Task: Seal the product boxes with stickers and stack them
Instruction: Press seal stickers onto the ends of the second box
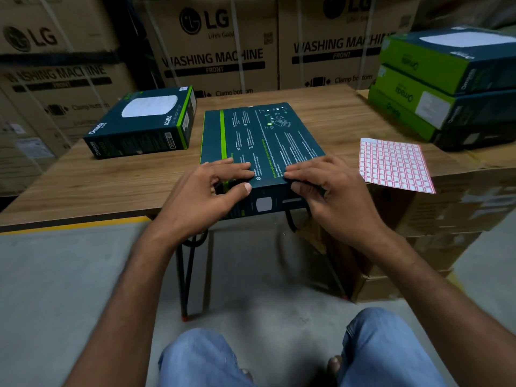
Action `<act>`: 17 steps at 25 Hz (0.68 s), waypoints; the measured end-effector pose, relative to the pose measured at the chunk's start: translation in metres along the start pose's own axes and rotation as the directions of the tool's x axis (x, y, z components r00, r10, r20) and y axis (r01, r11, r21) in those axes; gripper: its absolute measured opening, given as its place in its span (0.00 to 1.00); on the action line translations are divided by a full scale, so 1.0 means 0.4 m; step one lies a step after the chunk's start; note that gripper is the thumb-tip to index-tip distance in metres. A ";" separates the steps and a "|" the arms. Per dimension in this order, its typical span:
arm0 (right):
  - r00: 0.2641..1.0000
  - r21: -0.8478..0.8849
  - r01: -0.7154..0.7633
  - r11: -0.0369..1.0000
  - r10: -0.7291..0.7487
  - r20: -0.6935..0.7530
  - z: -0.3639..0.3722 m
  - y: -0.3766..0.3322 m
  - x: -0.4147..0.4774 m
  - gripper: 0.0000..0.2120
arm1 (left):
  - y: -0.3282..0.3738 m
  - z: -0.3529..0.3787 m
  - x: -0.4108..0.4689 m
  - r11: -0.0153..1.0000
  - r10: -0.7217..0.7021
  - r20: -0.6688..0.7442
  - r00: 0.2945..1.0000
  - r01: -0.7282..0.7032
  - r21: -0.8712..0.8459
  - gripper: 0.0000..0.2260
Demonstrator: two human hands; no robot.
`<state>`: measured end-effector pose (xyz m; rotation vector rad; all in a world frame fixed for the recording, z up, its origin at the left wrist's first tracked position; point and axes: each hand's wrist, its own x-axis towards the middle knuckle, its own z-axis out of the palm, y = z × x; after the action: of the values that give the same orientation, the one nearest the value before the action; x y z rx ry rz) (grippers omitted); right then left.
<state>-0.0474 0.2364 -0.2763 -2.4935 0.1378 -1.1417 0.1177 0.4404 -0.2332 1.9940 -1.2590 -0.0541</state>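
centre box (262,141) is laid back-side up at the near edge of the desk (83,185) | its near edge is gripped by left hand (206,188) and right hand (326,188), fingers on top, thumbs on the front face | sticker sheet (396,166) is laid just right, overhanging the desk edge | second box (139,127) is set far left | stack of three boxes (446,88) is set far right

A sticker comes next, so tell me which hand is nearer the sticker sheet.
Right. The right hand grips the centre box at its near edge, just beside the sticker sheet; the left hand grips that edge farther off.
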 end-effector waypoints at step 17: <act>0.839 -0.069 -0.503 0.861 0.468 -0.278 -0.279 0.208 -0.161 0.09 | 0.279 0.381 0.103 0.920 0.390 -0.262 0.883 -0.368 0.132 0.07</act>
<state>-0.1671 0.1416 -0.2884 -2.2119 0.9014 -1.2407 -0.0078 0.2956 -0.2583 1.7074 -1.4513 0.4656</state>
